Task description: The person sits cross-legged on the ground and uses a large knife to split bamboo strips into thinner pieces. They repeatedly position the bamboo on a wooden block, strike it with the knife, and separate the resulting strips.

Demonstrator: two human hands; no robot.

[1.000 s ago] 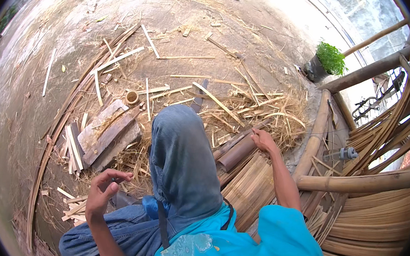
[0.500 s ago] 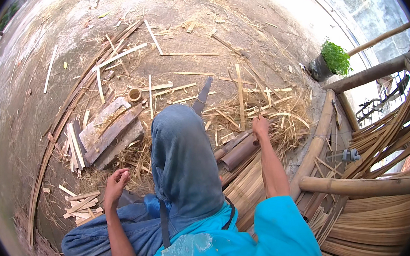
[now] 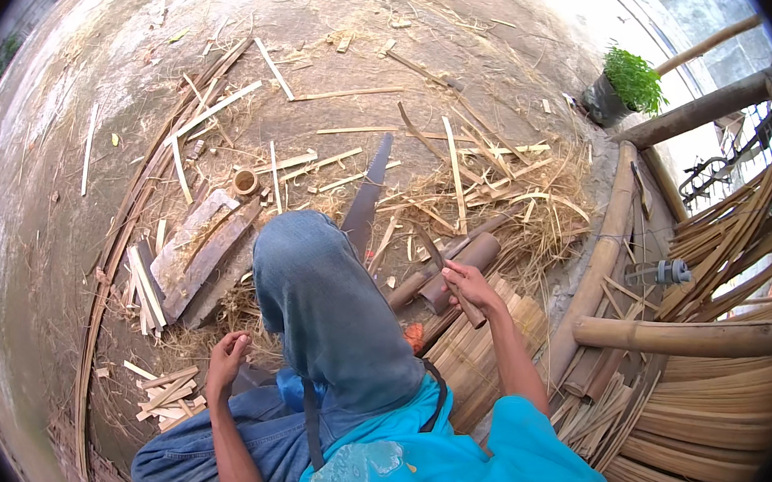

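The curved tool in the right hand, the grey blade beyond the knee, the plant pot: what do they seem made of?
Curved tool: dark, slender toward the tip, perhaps metal; brown, probably wooden handle.
Grey blade: likely metal; flat, thin, dull.
Plant pot: black, possibly plastic; surface unclear.

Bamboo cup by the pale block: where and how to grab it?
Likely pinch the cup by its rim, coming from above: the round mouth faces up, while the block crowds its near-left and a stick its right.
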